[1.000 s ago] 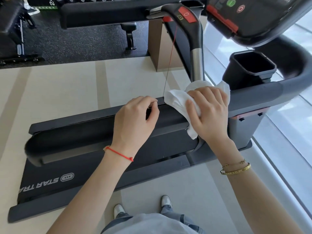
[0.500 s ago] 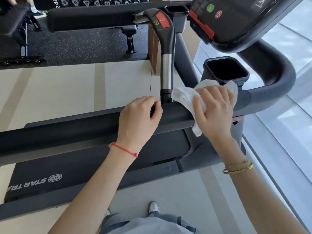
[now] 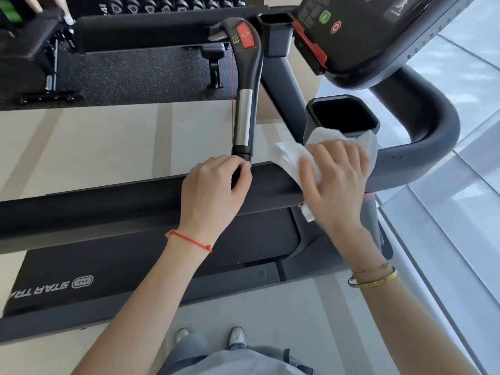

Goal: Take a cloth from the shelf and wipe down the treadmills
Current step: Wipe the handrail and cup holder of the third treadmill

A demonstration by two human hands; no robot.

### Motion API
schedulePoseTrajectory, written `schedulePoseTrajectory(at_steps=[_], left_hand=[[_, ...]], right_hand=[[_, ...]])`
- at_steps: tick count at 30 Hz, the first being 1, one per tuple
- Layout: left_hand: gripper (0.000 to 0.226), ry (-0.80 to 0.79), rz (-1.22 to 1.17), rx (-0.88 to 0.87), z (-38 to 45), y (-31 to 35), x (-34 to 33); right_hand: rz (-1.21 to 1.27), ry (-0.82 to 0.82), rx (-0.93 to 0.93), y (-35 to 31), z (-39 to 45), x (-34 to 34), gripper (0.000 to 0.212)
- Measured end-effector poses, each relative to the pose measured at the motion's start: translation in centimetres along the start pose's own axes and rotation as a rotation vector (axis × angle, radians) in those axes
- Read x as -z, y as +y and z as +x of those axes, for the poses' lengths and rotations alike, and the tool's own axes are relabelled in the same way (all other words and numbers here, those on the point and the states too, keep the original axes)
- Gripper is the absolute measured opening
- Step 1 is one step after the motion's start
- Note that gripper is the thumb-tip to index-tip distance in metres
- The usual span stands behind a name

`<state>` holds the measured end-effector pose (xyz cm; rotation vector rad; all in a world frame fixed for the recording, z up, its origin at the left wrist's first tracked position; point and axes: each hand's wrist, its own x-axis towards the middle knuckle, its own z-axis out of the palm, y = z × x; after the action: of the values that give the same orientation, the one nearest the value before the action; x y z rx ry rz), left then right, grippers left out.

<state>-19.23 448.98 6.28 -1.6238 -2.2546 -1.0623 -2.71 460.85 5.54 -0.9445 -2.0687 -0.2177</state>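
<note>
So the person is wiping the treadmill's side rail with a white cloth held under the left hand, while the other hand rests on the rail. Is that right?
Not quite. The head view shows the white cloth under the right hand, which presses it onto the treadmill's side rail near the cup holder. It is the left hand that rests on the rail, beside the base of the upright grip.

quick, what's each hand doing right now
Left hand: curled round the treadmill handrail, gripping it.
Right hand: fingers spread fairly straight, pressing the white cloth onto the handrail.
</note>
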Motion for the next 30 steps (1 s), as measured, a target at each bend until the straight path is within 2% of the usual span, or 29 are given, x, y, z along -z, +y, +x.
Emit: schedulePoseTrajectory(at_steps=[4,8,12,15,19,25,30], left_hand=[[0.028,0.011,0.026,-0.020,-0.1,-0.2,-0.1],[0.029,0.022,0.029,-0.025,-0.2,-0.3,-0.1],[0.031,0.008,0.021,-0.039,-0.2,-0.7,-0.1],[0.029,0.017,0.020,-0.052,-0.3,-0.6,-0.2],[0.027,0.024,0.016,-0.063,-0.2,-0.6,-0.2],[0.027,-0.023,-0.005,-0.066,0.1,-0.5,0.0],[0.024,-0.075,-0.084,-0.095,0.8,0.7,-0.5]], right_hand=[[0.019,-0.049,0.045,-3.2,-0.9,-0.8,0.029],[0.034,-0.063,0.144,-1.8,-0.6,-0.3,0.029],[0.008,-0.033,0.012,0.2,0.3,0.3,0.021],[-0.038,-0.016,-0.092,-0.7,0.3,0.2,0.024],[-0.054,-0.046,-0.069,-3.3,-0.6,-0.2,0.028],[-0.072,-0.082,-0.013,-2.7,-0.7,0.2,0.030],[-0.105,-0.065,-0.130,-1.8,-1.6,0.5,0.035]])
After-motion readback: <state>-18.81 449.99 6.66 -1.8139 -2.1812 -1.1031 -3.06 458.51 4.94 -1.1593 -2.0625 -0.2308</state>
